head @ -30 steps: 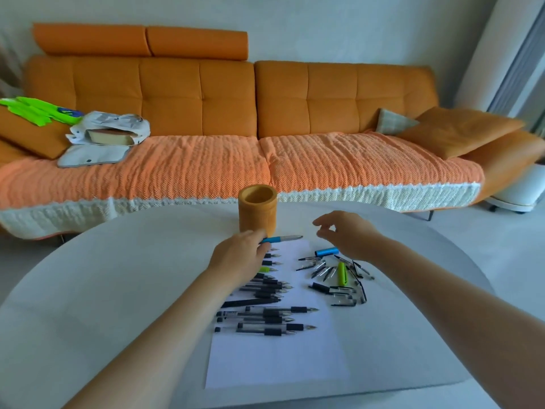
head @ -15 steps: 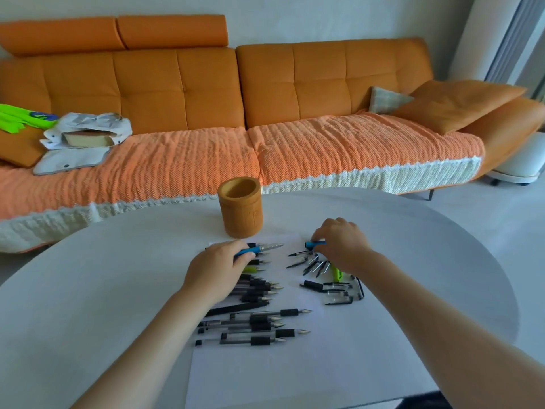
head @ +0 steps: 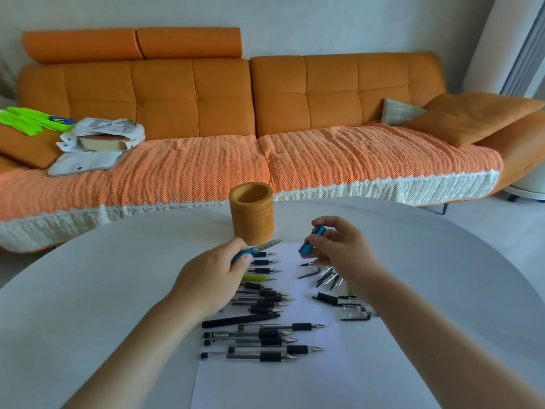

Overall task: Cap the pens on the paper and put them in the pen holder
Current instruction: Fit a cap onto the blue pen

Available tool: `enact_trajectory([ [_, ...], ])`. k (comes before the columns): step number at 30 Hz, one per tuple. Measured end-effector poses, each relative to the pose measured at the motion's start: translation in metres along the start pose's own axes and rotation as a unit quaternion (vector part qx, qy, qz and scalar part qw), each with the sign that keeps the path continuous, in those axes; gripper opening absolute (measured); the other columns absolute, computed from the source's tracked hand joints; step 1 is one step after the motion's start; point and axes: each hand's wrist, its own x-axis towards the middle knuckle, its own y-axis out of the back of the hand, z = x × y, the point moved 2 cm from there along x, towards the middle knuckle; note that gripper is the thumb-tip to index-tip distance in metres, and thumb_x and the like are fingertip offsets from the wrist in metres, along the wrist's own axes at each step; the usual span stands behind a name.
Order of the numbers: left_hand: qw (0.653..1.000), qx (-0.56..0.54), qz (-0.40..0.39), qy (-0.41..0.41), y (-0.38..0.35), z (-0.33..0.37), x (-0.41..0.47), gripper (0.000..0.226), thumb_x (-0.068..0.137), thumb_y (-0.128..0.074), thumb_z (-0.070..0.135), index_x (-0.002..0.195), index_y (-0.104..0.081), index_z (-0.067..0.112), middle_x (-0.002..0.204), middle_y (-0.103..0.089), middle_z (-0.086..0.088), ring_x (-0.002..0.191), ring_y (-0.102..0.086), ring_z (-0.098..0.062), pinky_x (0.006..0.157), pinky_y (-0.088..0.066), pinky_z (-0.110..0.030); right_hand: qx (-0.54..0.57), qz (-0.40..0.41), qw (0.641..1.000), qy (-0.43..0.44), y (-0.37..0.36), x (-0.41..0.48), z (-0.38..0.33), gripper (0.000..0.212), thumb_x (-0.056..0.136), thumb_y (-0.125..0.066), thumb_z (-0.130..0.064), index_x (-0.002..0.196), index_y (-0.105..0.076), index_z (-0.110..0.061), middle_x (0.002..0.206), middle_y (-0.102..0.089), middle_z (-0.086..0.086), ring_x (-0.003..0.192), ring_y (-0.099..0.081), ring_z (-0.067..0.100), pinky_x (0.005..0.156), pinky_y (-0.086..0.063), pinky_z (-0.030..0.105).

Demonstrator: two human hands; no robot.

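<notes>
blue pen (head: pixel 257 249): light, stiff, with a smooth barrel and a bare metal tip. it is judged likely to roll or slip, so take hold at mid-barrel and keep the tip clear. it is held just above the far end of the paper (head: pixel 295 379). the left hand (head: pixel 212 278) has its fingers curled round the barrel, tip pointing right.

blue cap (head: pixel 312 240): small, light, hollow. it is pinched between thumb and fingertips of the right hand (head: pixel 339 252), near the pen tip but apart from it. judgement: align the open end with the tip and push straight; a skewed push may jam.

count:
- one blue pen, one blue cap, one sheet of paper.
- one pen holder (head: pixel 251 215), upright, just beyond the paper's far edge, toward the far edge of the table (head: pixel 88 290).
- uncapped pens (head: pixel 274 335) on the paper's left half: roughly fifteen, one green (head: pixel 256 278); the left hand hides some.
- loose caps (head: pixel 330 299) on the right half: roughly ten, partly hidden.
</notes>
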Motion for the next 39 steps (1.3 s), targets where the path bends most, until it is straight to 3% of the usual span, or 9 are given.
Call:
enact_trajectory([
  [5,1.0,-0.008,0.015,-0.007,0.003,0.0,-0.004,0.017,0.099,-0.04,0.047,0.105,-0.055,0.041,0.077,-0.059,0.013,0.073,-0.056,-0.007,0.06,-0.044,-0.027,0.117,-0.004,0.992,-0.038,-0.011,-0.007,-0.005,0.015,0.089,-0.067,-0.002,0.098,-0.059,-0.01,0.094,-0.075,0.018,0.084,-0.075,0.031,0.058,-0.052,0.029],
  [9,1.0,0.001,0.015,-0.021,0.002,0.001,-0.009,0.012,0.099,-0.041,0.046,0.097,-0.051,0.04,0.071,-0.05,0.014,0.069,-0.05,-0.009,0.055,-0.033,-0.025,0.106,-0.017,0.994,-0.035,-0.019,-0.01,-0.004,0.016,0.088,-0.067,-0.001,0.097,-0.058,-0.009,0.092,-0.075,0.019,0.084,-0.075,0.032,0.057,-0.055,0.027],
  [17,1.0,0.001,0.002,-0.02,0.004,-0.006,-0.013,0.011,0.098,-0.042,0.047,0.092,-0.049,0.04,0.073,-0.05,0.016,0.07,-0.05,-0.005,0.055,-0.031,-0.023,0.097,-0.042,0.994,-0.033,-0.025,-0.013,-0.005,0.017,0.088,-0.067,0.001,0.099,-0.056,-0.005,0.094,-0.074,0.022,0.087,-0.074,0.033,0.061,-0.059,0.028],
  [22,1.0,-0.011,-0.002,-0.008,0.003,-0.012,-0.013,0.018,0.097,-0.045,0.049,0.103,-0.059,0.04,0.083,-0.055,0.019,0.078,-0.054,-0.007,0.06,-0.038,-0.021,0.054,-0.046,0.997,-0.015,-0.03,-0.016,-0.004,0.016,0.086,-0.07,-0.001,0.096,-0.058,-0.005,0.091,-0.075,0.018,0.086,-0.075,0.028,0.064,-0.06,0.026],
  [30,1.0,-0.006,0.007,-0.006,0.006,-0.011,-0.014,0.013,0.097,-0.043,0.049,0.094,-0.054,0.043,0.081,-0.054,0.02,0.075,-0.052,-0.004,0.056,-0.032,-0.02,0.022,-0.017,1.0,-0.007,-0.026,-0.014,0.002,0.012,0.093,-0.062,-0.006,0.104,-0.067,-0.009,0.095,-0.074,0.017,0.083,-0.075,0.026,0.071,-0.06,0.033],
  [32,1.0,-0.004,0.011,-0.003,0.007,-0.012,-0.013,0.011,0.097,-0.043,0.049,0.09,-0.05,0.044,0.078,-0.054,0.019,0.072,-0.052,-0.004,0.055,-0.031,-0.02,0.003,-0.012,1.0,-0.001,-0.026,-0.013,0.004,0.02,0.098,-0.054,-0.008,0.113,-0.066,-0.015,0.098,-0.069,0.02,0.082,-0.075,0.027,0.076,-0.061,0.038],
  [34,1.0,-0.007,0.017,-0.006,0.008,-0.012,-0.012,0.012,0.097,-0.044,0.049,0.088,-0.049,0.044,0.077,-0.054,0.018,0.072,-0.053,-0.004,0.055,-0.031,-0.02,-0.027,-0.026,0.999,0.005,-0.024,-0.011,0.003,0.028,0.098,-0.055,-0.009,0.123,-0.06,-0.02,0.1,-0.065,0.018,0.077,-0.074,0.029,0.07,-0.06,0.038],
  [36,1.0,-0.011,0.021,-0.015,0.008,-0.012,-0.012,0.011,0.096,-0.045,0.048,0.087,-0.05,0.044,0.078,-0.054,0.019,0.074,-0.053,-0.004,0.056,-0.033,-0.02,-0.094,-0.036,0.995,0.02,-0.021,-0.01,0.003,0.029,0.092,-0.065,-0.011,0.118,-0.063,-0.022,0.1,-0.067,0.015,0.075,-0.074,0.031,0.064,-0.058,0.036],
  [39,0.999,-0.002,0.028,-0.034,0.008,-0.01,-0.013,0.011,0.096,-0.046,0.046,0.093,-0.055,0.042,0.082,-0.055,0.021,0.076,-0.054,-0.006,0.058,-0.036,-0.019,-0.177,-0.061,0.981,0.052,-0.02,-0.009,0.004,0.025,0.086,-0.073,-0.013,0.102,-0.072,-0.031,0.094,-0.072,0.01,0.083,-0.071,0.028,0.077,-0.061,0.035],
])
